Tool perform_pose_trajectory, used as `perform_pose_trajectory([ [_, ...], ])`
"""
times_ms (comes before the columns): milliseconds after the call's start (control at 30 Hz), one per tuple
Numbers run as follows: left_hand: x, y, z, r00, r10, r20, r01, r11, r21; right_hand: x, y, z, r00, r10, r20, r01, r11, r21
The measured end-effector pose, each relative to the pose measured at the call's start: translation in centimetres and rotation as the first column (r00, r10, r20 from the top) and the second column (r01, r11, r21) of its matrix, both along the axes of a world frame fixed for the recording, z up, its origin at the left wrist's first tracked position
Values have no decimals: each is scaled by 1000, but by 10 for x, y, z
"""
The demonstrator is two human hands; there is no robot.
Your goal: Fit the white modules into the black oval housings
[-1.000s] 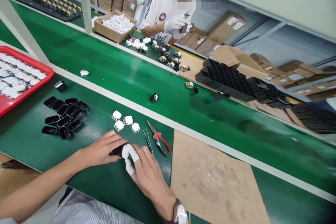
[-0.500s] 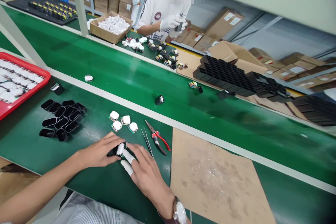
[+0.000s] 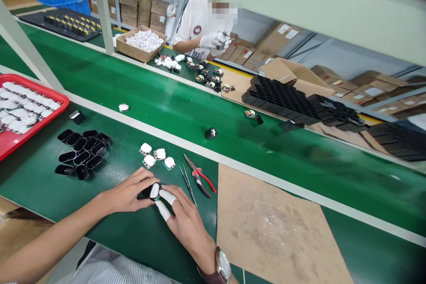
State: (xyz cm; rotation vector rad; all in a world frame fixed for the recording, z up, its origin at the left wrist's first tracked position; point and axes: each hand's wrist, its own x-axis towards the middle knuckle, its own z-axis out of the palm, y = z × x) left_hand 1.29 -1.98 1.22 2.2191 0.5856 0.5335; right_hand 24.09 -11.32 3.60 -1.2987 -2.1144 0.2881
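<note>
My left hand [image 3: 135,191] is closed around a small black plastic housing [image 3: 145,192], tilted with its open end toward the right. At that opening sits a white-topped circuit board [image 3: 155,191], seemingly partly inside the housing. My right hand [image 3: 181,213], with white finger cots on two fingers, pinches the board from the right side. Several similar white-topped boards [image 3: 159,154] lie just beyond my hands. To their right are metal tweezers [image 3: 188,185] and red-handled pliers [image 3: 200,175]. A cluster of empty black housings [image 3: 81,157] stands on the green bench at the left.
A red tray [image 3: 65,103] of white-topped boards is at the far left. Brown cardboard [image 3: 266,222] covers the bench on the right. Beyond a pale rail, a green conveyor [image 3: 173,102] carries a few parts. Across it, a co-worker's gloved hands [image 3: 214,42] hold a dark part.
The parts on the conveyor have shifted to the right. My hands stay at the same spot, the right fingers slightly lower against the board. The view has tilted a little.
</note>
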Motion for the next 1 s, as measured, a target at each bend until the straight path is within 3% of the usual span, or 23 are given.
perform_pose_trajectory([
  [167, 0, 0, 3, 1000, -14, 6, 14, 1000, 12, -3, 0, 5, 999, -20, -34, 18, 998, -66],
  [333, -1, 1, -1, 1000, -1, 1, 1, 1000, 29, -3, 1, 4, 990, -4, -142, -2, 999, -43],
  [533, -8, 7, -4, 998, 64, 11, -65, 995, 75, 9, -5, 10, 955, -120, -271, 116, 993, -31],
  [733, -5, 4, -7, 996, 53, 78, -60, 994, 88, 4, -6, 3, 972, -15, -235, 20, 1000, 21],
  [1000, -6, 2, -7, 994, 74, 75, -86, 981, 174, 0, -2, 2, 983, 31, -181, -22, 998, 51],
])
